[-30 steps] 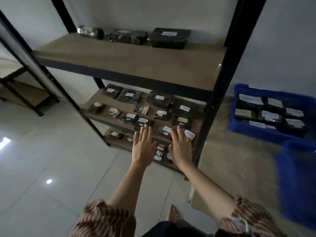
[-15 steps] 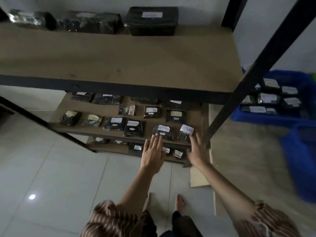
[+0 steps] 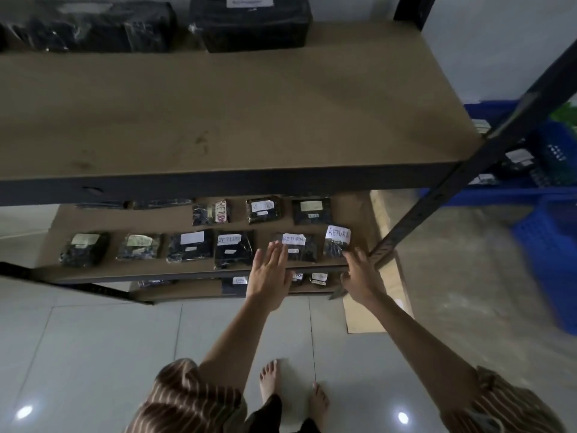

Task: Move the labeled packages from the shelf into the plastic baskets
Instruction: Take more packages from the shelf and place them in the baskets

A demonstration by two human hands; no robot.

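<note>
Over middle shelf (image 3: pixel 162 270), left hand (image 3: pixel 269 278) flat, right hand (image 3: pixel 362 276) reaching

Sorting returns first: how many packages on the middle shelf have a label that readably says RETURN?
4: back row, sideways label; front row, left of the left hand; at that hand's fingertips; rightmost, tilted up. Other labels are unreadable, and some packages are hidden.

Both arms reach forward, left hand (image 3: pixel 269 276) and right hand (image 3: pixel 361 277) flat-fingered.
</note>
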